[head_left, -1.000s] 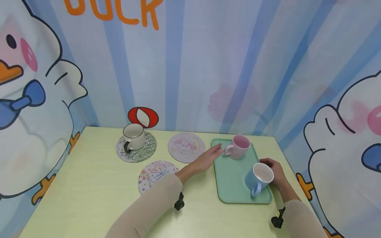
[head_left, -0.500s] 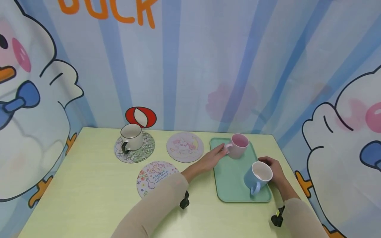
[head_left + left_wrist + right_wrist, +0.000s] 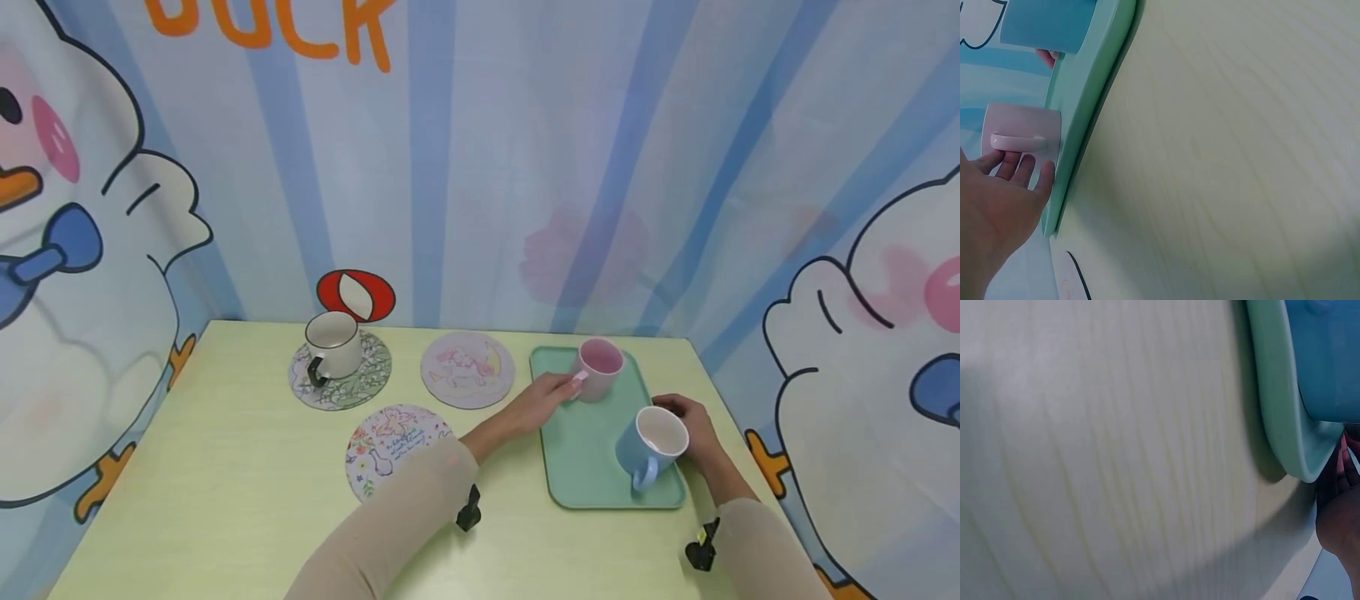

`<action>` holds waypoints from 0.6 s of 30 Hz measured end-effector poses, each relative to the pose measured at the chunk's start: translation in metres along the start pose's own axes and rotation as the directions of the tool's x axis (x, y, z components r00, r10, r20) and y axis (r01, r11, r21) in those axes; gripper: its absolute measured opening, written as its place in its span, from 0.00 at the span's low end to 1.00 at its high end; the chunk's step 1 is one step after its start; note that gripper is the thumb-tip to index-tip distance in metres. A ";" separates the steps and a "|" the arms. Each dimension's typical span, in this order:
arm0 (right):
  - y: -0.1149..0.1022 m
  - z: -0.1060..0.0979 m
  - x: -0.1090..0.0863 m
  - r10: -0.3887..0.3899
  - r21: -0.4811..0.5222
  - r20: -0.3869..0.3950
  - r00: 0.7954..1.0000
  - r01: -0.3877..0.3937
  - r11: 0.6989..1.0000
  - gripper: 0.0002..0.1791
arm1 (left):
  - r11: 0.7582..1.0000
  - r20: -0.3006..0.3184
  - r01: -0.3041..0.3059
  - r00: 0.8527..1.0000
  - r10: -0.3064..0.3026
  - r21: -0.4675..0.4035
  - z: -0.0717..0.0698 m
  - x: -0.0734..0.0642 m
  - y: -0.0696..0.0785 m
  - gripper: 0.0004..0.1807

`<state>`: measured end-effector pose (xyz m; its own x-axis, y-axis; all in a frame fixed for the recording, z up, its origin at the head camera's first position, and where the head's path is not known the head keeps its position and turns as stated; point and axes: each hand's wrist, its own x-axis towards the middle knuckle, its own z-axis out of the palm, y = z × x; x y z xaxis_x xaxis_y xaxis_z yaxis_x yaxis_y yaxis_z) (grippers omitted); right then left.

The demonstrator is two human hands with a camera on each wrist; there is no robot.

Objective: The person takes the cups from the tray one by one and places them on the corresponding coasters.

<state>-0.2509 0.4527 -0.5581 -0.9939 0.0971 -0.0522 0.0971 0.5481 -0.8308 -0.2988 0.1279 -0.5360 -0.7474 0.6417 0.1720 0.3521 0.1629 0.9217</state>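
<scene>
A pink mug (image 3: 598, 371) stands on the green tray (image 3: 577, 492) near its far end. My left hand (image 3: 542, 403) reaches over the tray's left rim and pinches the mug's handle, fingers bent under it in the left wrist view. A light blue mug (image 3: 647, 446) stands at the tray's near right, its handle toward me. Just beyond that mug, my right hand (image 3: 693, 429) holds the tray's right rim with bent fingers. The blue mug and the tray's wall partly hide those fingers (image 3: 1342, 469) in the right wrist view.
A white mug (image 3: 335, 348) with a black handle stands on a patterned round coaster (image 3: 375, 375) at the far left. A pink unicorn coaster (image 3: 468, 371) lies left of the tray. Another coaster (image 3: 386, 450) lies partly under the left sleeve. A printed curtain (image 3: 487, 167) hangs behind the table.
My left hand has moved right to the pink mug's handle and now pinches it; the pink mug has shifted very slightly left. My right hand stays at the tray's rim.
</scene>
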 end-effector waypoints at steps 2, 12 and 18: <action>0.001 0.001 0.000 -0.002 -0.002 -0.005 1.000 0.002 1.000 0.19 | 1.000 0.005 0.005 1.000 -0.005 -0.008 0.001 -0.002 0.002 0.31; 0.003 0.001 0.001 0.000 0.009 -0.002 1.000 0.001 1.000 0.20 | 0.984 0.036 0.097 0.995 -0.092 -0.146 0.009 -0.008 0.002 0.33; 0.000 -0.002 0.001 -0.001 0.021 0.009 1.000 0.000 1.000 0.20 | 0.980 0.004 0.149 0.989 -0.150 -0.132 0.013 -0.010 0.002 0.32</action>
<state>-0.2516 0.4541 -0.5572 -0.9944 0.0891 -0.0567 0.0955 0.5303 -0.8424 -0.2830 0.1313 -0.5406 -0.7897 0.6127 0.0309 0.1592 0.1560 0.9748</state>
